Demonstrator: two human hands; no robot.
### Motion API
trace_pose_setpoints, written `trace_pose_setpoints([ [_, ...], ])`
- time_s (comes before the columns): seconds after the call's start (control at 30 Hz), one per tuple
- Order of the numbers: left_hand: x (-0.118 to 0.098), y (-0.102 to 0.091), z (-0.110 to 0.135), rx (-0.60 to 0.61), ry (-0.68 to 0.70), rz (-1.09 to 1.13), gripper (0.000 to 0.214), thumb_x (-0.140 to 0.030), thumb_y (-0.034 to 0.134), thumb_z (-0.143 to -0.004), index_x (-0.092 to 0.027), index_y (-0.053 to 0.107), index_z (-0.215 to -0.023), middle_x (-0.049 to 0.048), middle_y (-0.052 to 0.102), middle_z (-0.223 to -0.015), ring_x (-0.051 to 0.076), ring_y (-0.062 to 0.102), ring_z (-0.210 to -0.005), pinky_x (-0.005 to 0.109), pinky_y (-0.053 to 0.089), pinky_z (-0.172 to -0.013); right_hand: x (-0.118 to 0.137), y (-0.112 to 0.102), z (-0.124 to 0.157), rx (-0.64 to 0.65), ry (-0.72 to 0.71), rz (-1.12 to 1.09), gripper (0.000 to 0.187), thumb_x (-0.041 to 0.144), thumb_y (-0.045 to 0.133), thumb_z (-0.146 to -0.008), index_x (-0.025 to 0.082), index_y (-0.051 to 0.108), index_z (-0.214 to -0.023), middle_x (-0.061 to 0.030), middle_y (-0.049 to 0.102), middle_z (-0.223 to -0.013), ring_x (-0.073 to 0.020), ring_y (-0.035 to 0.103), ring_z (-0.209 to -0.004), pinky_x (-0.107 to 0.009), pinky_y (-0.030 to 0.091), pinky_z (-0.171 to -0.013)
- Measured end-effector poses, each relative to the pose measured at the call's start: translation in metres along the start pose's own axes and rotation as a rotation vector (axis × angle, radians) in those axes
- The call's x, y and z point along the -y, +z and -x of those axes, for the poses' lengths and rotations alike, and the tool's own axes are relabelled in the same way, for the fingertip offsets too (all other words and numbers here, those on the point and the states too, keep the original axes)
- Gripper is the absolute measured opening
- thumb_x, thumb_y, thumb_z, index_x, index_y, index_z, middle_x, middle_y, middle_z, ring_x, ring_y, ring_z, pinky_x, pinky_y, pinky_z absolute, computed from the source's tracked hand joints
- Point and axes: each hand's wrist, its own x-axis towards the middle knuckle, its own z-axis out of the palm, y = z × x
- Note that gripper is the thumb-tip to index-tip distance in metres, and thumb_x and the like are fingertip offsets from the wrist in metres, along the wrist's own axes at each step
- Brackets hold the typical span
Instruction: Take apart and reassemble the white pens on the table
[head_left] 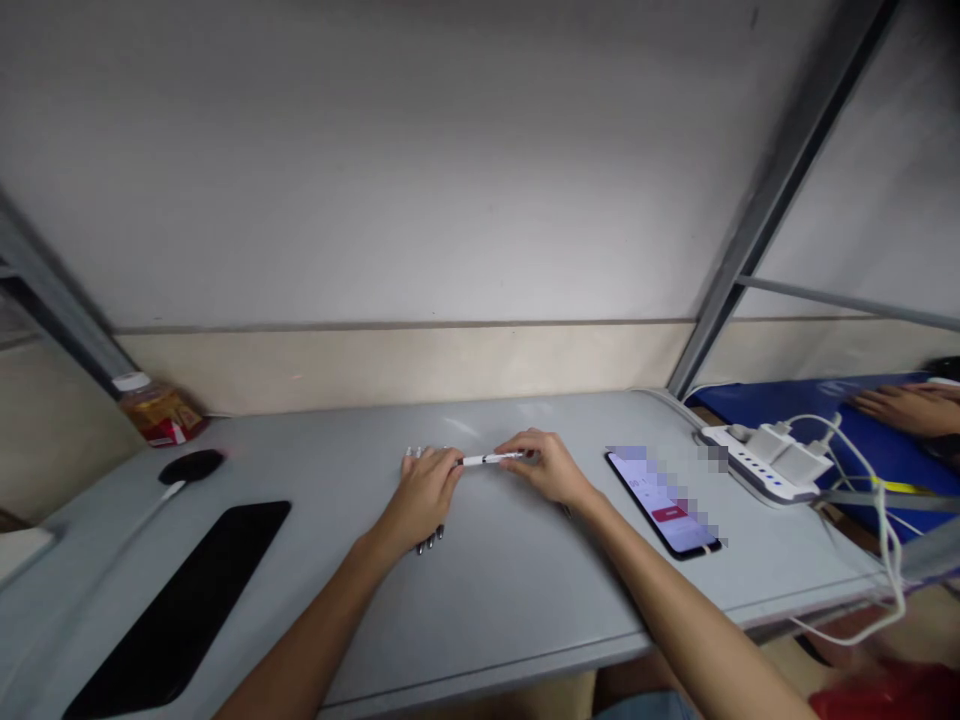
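Observation:
Both of my hands meet over the middle of a grey table (525, 600). A thin white pen (489, 459) with dark bands lies level between them. My left hand (421, 492) pinches its left end, fingers closed. My right hand (547, 466) grips its right end, fingers curled round it. Several small silvery pen parts (430, 542) lie on the table under and just beyond my left hand.
A lit phone (664, 500) lies right of my right hand, cable attached. A white power strip (765, 462) with chargers sits at the right edge. A black tablet (180, 610), a black round pad (191, 465) and a bottle (157, 410) are at left. Another person's hand (900, 408) rests far right.

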Motion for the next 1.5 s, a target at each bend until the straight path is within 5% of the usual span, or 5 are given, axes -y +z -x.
trace_pose_setpoints([
  [0.27,-0.0053,-0.0046,0.0002,0.016,0.055,0.009,0.026,-0.031,0.030,-0.098,-0.024,0.055,-0.098,0.0008,0.061,-0.091,0.019,0.050,-0.089,0.034,0.030,-0.082,-0.0021,0.0014,-0.0023,0.067,0.231,-0.266,0.033,0.043,0.047,-0.091,0.017,0.065,-0.100,0.0024,0.050,-0.059,-0.0113,0.044,-0.056,-0.024,0.035,-0.057],
  [0.6,-0.0054,-0.0058,0.0009,0.013,0.022,0.028,0.029,-0.032,0.027,-0.098,-0.024,0.055,-0.097,0.0017,0.061,-0.090,0.019,0.050,-0.088,0.037,0.031,-0.085,-0.0039,-0.0012,0.0004,0.224,0.280,-0.225,0.043,0.052,0.043,-0.091,0.015,0.058,-0.074,0.0025,0.048,-0.055,-0.0090,0.038,-0.050,-0.022,0.032,-0.051],
  [0.8,-0.0061,-0.0063,0.0005,0.024,0.014,0.037,0.029,-0.032,0.027,-0.098,-0.024,0.055,-0.095,0.0012,0.060,-0.089,0.020,0.049,-0.089,0.036,0.031,-0.083,-0.0039,-0.0041,-0.0004,0.113,0.167,-0.278,0.039,0.037,0.070,-0.075,0.019,0.058,-0.108,0.0030,0.053,-0.072,-0.0104,0.047,-0.063,-0.022,0.038,-0.060],
  [0.97,-0.0061,-0.0055,0.0008,0.029,0.028,0.027,0.031,-0.033,0.026,-0.099,-0.023,0.054,-0.096,0.0019,0.060,-0.091,0.020,0.049,-0.090,0.037,0.031,-0.085,-0.0045,-0.0048,-0.0005,0.215,0.264,-0.220,0.039,0.045,0.045,-0.091,0.014,0.060,-0.073,0.0016,0.051,-0.056,-0.0097,0.043,-0.052,-0.023,0.035,-0.054],
  [1.5,-0.0054,-0.0046,0.0011,0.024,0.022,0.034,0.030,-0.032,0.025,-0.098,-0.024,0.054,-0.096,0.0018,0.058,-0.088,0.020,0.048,-0.088,0.038,0.032,-0.085,-0.0021,-0.0058,0.0008,0.196,0.226,-0.231,0.029,0.045,0.059,-0.083,0.017,0.060,-0.092,0.0049,0.048,-0.058,-0.0093,0.041,-0.051,-0.021,0.032,-0.049],
])
